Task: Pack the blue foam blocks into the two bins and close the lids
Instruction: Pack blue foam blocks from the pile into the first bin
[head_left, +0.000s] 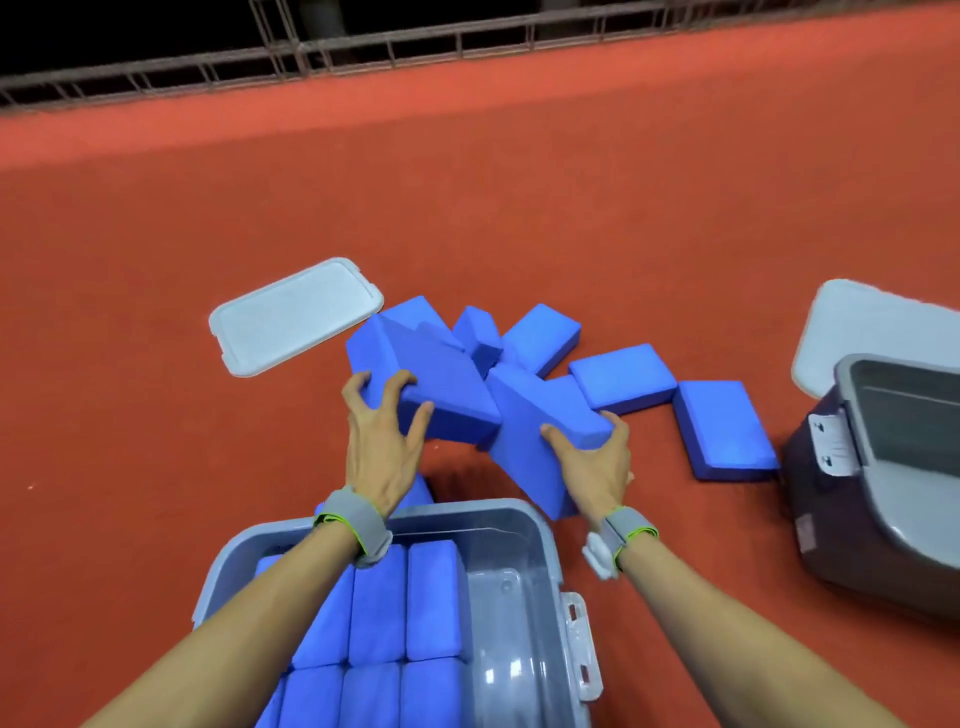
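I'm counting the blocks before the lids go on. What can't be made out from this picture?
- Near bin, head view: its near end is cut off by the bottom edge, and the forearms cover some blocks, so no full count.
- Right bin: cut off by the right edge; most of its inside is out of view.
- Block pile: blocks overlap, and the left hand and right hand hide part.

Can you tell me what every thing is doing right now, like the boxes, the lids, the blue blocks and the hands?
near bin: open, partly filled with blue blocks
far bin: open, looks empty
left lid: off, flat on the floor
right lid: off, behind the far bin
loose blocks: piled on the floor
left hand: grips a block
right hand: grips another block
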